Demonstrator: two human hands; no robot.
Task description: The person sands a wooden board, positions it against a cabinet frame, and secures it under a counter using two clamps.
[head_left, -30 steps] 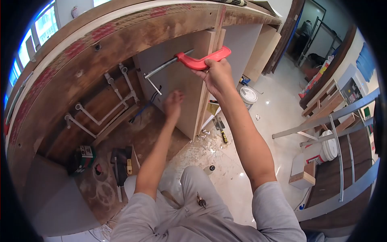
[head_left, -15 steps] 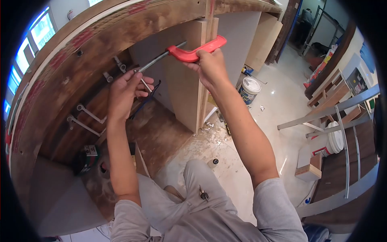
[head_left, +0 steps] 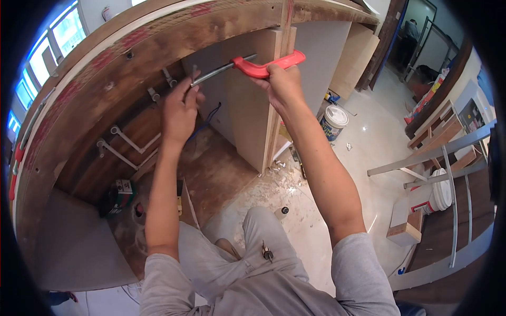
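Observation:
A red C-clamp with a long metal screw reaches across the edge of an upright wooden panel under the curved counter. My right hand is closed around the clamp's red frame. At the outer end of the screw, my left hand has its fingers closed around the turning handle, slightly blurred by motion. The short handle bar points up beyond the fingers. Whether the clamp's jaws press on the wood is hard to see.
The curved wooden counter arches overhead, with white pipes beneath. Debris lies on the floor by the panel, near a small bottle. At right are a paint bucket and a metal ladder. Another person is far back.
My left hand has turned the handle: its bar pointed down before and points up now. My right hand still holds the frame. The view has shifted slightly.

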